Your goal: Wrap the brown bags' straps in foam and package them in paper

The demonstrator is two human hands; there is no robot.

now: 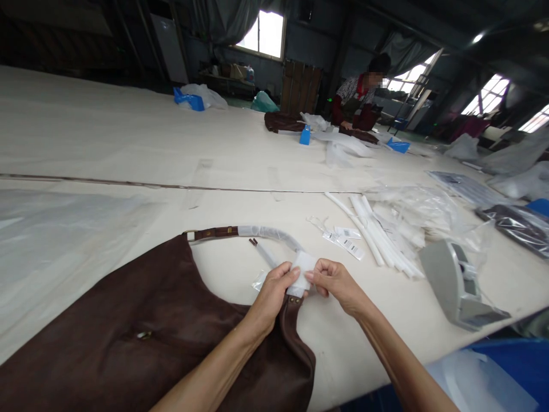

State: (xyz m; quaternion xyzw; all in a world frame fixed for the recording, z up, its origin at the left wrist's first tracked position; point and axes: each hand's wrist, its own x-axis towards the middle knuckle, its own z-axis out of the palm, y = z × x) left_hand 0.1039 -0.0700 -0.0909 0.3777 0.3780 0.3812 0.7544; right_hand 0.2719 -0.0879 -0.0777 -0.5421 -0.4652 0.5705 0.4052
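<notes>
**Brown, supple bag: firm hold at the strap end, light touch on the wrap**

I have the bag (128, 320) spread across the near side of the pale table (107, 143), its body running out of my view at the bottom. The material looks like leather: soft, folding easily beside my forearm, and I'd judge it moderately heavy and apt to sag if lifted by one corner. Its strap (217, 232) arches away from me, much of it sheathed in translucent wrapping (270, 232) that I expect to be light, smooth and a little slippery.

My left hand (277, 286) is closed around the strap's near end, thumb pressed on a white wrapping piece (303, 270), other fingers mostly hidden beneath. My right hand (332, 277) has thumb and forefinger brought together at that piece's right edge, remaining fingers curled in.

The wrapping piece seems thin and easily creased or torn, so I'd pinch it gently by the edge. For a steady grip I'd choose the strap just above the rivets (294, 300), where it looks stiffest; the bag's slack panel would only bunch, and the metal ring (190, 235) could scratch the surface.
</notes>
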